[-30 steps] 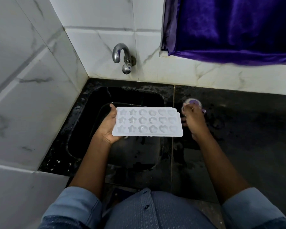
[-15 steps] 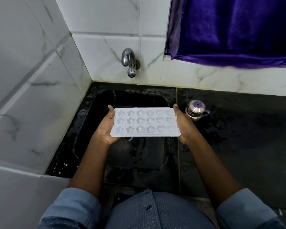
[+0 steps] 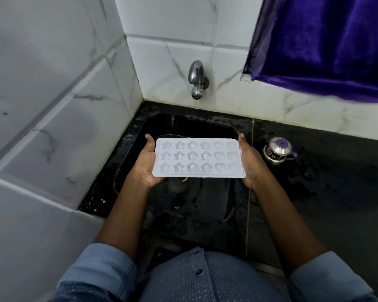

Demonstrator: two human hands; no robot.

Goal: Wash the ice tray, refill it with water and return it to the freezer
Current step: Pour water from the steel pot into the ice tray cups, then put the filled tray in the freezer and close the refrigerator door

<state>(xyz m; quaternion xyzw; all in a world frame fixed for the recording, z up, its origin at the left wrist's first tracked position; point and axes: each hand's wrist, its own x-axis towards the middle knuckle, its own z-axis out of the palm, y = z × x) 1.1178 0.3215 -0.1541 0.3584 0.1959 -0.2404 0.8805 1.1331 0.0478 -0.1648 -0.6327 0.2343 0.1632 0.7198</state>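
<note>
Below the tap (image 3: 196,80) and a little toward the person, the left hand (image 3: 146,162) and right hand (image 3: 249,162) each grip a short end of the ice tray (image 3: 198,159), fingers hidden beneath. Its long axis runs side to side, level, cups up, over the sink (image 3: 183,214) under that tap, with neither hand nearer. Whether the cups hold water I cannot tell; if so, keeping it level matters most, I'd say.

A person in a light blue button-front shirt (image 3: 207,282) with a fine dotted weave and a small dark button (image 3: 198,272). Both sleeves (image 3: 100,271) are rolled up near the elbows, leaving the forearms (image 3: 122,216) bare.
</note>
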